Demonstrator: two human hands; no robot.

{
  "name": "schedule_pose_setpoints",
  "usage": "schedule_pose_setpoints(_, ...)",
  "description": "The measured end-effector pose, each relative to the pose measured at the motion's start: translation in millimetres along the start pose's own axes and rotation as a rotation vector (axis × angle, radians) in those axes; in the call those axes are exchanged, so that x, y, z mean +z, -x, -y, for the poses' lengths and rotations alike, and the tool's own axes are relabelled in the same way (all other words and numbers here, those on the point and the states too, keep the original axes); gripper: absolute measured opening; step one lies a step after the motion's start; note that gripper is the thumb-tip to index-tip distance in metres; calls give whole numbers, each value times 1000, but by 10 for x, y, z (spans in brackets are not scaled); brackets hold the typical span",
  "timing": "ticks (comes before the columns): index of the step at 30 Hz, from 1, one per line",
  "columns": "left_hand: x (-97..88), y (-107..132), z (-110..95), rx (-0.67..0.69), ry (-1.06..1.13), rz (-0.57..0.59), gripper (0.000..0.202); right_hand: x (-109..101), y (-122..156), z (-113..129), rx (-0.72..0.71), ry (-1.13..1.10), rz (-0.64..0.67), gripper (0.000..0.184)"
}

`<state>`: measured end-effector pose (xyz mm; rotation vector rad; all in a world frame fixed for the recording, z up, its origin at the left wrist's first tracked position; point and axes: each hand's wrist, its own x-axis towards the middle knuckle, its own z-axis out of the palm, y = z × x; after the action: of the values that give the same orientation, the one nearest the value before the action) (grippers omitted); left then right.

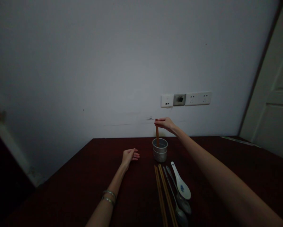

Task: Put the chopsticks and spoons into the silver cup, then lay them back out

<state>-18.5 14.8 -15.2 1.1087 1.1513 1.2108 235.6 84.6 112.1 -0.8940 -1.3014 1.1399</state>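
My right hand (pixel 165 123) pinches the top end of reddish-brown chopsticks (pixel 157 135). They stand nearly upright, their lower ends inside a grey metal cup (pixel 159 154). To the left of the cup, my left hand (pixel 130 156) rests on the table, holding nothing, its fingers loosely curled and a little apart. In front of the cup lie several lighter wooden chopsticks (pixel 165 192). Right of these are two metal spoons, one (pixel 180 217) nearer and one (pixel 184 204) beside it. A white ceramic spoon (pixel 182 186) with a blue mark is the rightmost utensil.
The dark red table (pixel 84 176) backs onto a pale wall (pixel 122 69). Sockets (pixel 197 98) and a grey switch plate (pixel 179 99) are set low on the wall behind the cup. A white door (pixel 276 110) stands at the right; a thin strip (pixel 240 141) lies by the table's back right edge.
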Motion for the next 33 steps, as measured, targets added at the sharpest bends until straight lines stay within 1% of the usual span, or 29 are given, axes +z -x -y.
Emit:
schedule_pose_setpoints(6, -10, -19, 29, 9, 1, 5, 19, -17, 6, 5, 23, 23, 7, 18)
schedule_pose_setpoints(9, -16, -28, 46, 18, -1, 0, 20, 9, 35, 38, 53, 54, 17, 17)
schedule_pose_setpoints(13, -22, -39, 62, 25, 1, -4, 20, 51, 62, 62, 76, 58, -8, 13)
schedule_pose_setpoints(22, -31, -27, 58, 45, 14, 20, 22, 41, 64, 47, 88, 62, -16, 16)
schedule_pose_setpoints(27, -26, -22, 57, 50, 19, 28, 22, 37, 62, 41, 91, 65, 0, 19)
schedule_pose_setpoints(33, -20, -14, 55, 47, 8, 17, 22, 13, 63, 11, 111, 94, 39, 18)
